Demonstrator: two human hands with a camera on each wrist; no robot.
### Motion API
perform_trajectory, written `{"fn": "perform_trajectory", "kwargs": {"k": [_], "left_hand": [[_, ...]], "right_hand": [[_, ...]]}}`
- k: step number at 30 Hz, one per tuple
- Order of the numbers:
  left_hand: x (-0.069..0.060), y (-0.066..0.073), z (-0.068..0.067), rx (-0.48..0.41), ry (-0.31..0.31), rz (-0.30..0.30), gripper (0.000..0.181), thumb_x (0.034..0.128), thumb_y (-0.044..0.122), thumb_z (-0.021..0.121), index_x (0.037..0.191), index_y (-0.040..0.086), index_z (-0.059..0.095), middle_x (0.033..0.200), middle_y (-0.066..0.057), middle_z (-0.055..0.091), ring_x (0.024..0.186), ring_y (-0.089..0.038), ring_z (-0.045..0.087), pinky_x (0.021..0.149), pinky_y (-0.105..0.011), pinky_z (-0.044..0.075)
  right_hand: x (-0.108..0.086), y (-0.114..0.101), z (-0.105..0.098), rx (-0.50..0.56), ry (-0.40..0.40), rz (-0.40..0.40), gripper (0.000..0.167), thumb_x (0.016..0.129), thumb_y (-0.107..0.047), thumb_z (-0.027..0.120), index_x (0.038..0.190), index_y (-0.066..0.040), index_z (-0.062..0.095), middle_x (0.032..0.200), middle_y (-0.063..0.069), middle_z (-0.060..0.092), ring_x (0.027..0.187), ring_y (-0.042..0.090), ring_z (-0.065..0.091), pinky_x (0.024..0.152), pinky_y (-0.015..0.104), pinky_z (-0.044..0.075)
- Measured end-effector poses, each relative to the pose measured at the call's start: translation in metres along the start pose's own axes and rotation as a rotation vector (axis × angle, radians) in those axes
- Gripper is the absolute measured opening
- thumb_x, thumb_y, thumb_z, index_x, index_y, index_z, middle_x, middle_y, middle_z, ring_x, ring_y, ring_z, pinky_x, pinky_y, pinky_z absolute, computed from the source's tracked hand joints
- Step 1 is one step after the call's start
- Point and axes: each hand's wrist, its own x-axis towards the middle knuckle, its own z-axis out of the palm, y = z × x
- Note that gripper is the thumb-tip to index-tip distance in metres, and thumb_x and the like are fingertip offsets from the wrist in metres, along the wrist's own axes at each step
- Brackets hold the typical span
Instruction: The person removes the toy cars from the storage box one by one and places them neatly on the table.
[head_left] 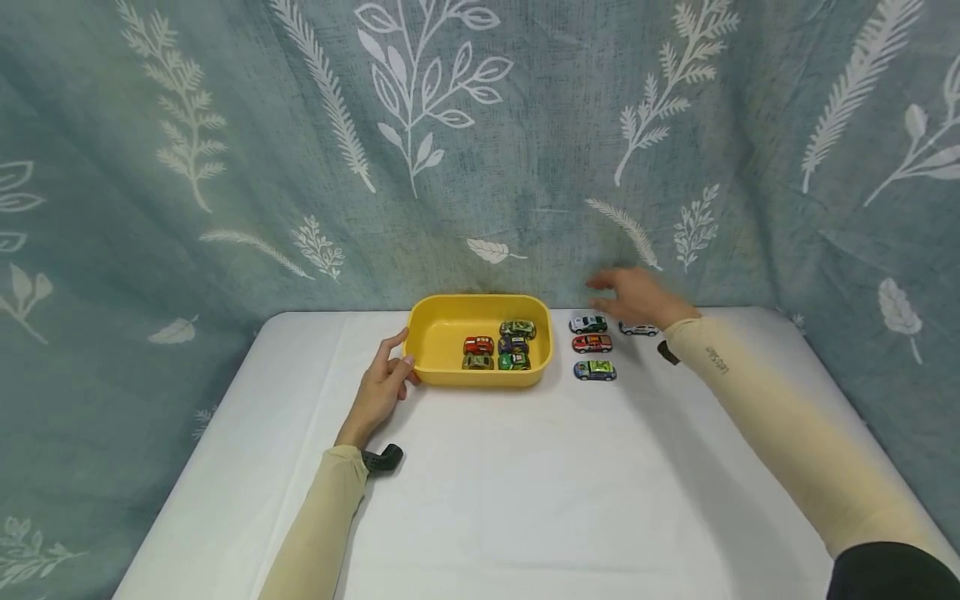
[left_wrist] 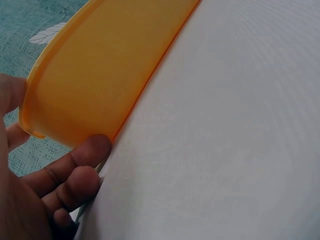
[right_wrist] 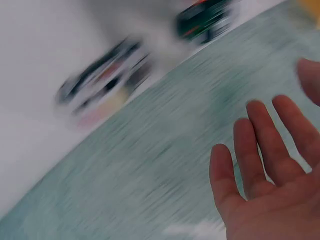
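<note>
Seemed at the reaching step, probably needing next to pinch 1 of 4 small, glossy, multicoloured toy cars (head_left: 592, 343) right of centre frame. Hovered near them with empty right hand (head_left: 637, 297), fingers loosely spread. With left hand (head_left: 381, 390), gripped left end of oblong yellow plastic tray (head_left: 437, 335), mid-frame, holding 5 more cars (head_left: 517, 330).

Dark lettering (head_left: 717, 360), apparently "Let's Slim", on the right sleeve (head_left: 787, 442).

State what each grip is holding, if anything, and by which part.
The left grip holds the yellow bin by its left end, at the rim and outer wall. The right grip holds nothing.
</note>
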Motion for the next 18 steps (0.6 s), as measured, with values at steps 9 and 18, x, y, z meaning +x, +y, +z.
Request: {"fn": "perform_trajectory", "kwargs": {"k": [9,18], "left_hand": [[0.000,-0.003,-0.002,0.004,0.005,0.013,0.053,0.1119,0.036,0.052,0.163,0.032,0.039,0.089,-0.015,0.073,0.061,-0.020,0.053,0.067,-0.030,0.046],[0.001,-0.002,0.000,-0.013,0.001,0.030,0.052,0.1125,0.035,0.051,0.163,0.032,0.040,0.089,-0.015,0.073,0.060,-0.019,0.052,0.063,-0.028,0.045]], "right_hand": [[0.021,-0.054,0.015,0.240,-0.010,-0.103,0.055,0.107,-0.043,0.062,0.146,-0.004,0.061,0.153,0.020,0.056,0.143,0.044,0.050,0.116,0.062,0.041],[0.038,-0.084,0.023,0.304,-0.112,-0.126,0.059,0.101,-0.051,0.068,0.144,-0.012,0.065,0.157,0.014,0.053,0.150,0.040,0.042,0.122,0.061,0.033]]}}
